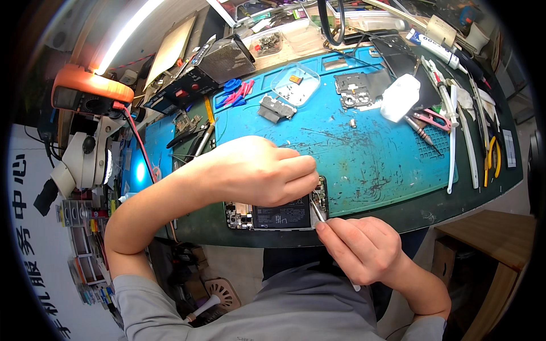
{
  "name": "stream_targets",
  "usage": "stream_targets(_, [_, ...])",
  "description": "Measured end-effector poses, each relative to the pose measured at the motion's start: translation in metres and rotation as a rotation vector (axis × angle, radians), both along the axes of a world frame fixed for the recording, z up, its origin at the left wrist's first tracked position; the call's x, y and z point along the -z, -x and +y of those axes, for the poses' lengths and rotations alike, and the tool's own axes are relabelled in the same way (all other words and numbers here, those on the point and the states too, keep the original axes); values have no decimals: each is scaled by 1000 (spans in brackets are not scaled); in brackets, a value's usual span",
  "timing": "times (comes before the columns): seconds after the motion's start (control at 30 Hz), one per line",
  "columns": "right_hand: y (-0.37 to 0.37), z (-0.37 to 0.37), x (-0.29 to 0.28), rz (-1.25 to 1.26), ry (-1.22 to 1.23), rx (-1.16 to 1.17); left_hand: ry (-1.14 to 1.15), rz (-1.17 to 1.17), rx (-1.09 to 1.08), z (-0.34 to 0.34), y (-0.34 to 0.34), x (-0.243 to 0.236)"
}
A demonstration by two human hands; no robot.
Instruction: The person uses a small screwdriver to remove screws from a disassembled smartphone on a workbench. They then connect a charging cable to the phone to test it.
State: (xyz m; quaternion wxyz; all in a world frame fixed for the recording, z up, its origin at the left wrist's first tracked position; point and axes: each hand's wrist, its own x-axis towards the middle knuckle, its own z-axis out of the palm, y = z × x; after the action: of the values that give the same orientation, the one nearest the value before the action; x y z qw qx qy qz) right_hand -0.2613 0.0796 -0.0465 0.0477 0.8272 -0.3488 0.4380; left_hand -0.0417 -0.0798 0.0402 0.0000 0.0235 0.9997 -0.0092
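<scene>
An opened phone [281,216] lies at the near edge of the bench, its black battery and circuit boards exposed. My left hand [276,173] reaches across it from the left, fingers curled closed, with the fingertips hidden; whatever they hold, if anything, I cannot make out. In my right hand [364,247] is a slim metal-tipped tool [317,209], pinched between thumb and fingers. Its tip points into the phone's right end, beside the battery and close to my left fingers. A pale end of it shows below the right hand.
A blue work mat [369,165] covers the bench. On it are a clear plastic dish [296,84], a metal shield plate [277,108] and a phone frame piece [355,91]. Tweezers and yellow-handled pliers [493,156] lie right; a microscope [82,162] and orange meter [91,88] stand left.
</scene>
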Motion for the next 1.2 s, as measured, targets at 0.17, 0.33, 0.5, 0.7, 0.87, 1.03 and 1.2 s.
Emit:
stream_targets(0.17, [-1, 1, 0, -9, -6, 6, -7, 9, -11, 1, -5, 1])
stream_targets(0.33, [-3, 2, 1, -19, -10, 21, -9, 23, 11, -2, -3, 1])
stream_targets(0.5, [-2, 3, 0, -2, -24, 29, 0, -27, 7, 1, -2, -1])
stream_targets(0.7, [-3, 4, 1, 14, 3, 41, -4, 25, -3, 2, -7, 1])
stream_targets(0.87, [-2, 4, 0, 18, -13, 28, -86, 68, -38, 0, -12, 3])
stream_targets(1.03, [0, 3, 0, -31, -65, 8, -187, 270, -241, 13, -14, 10])
stream_targets(1.2, [11, 11, -4, -186, -197, -66, -192, 374, -446, 76, -30, 19])
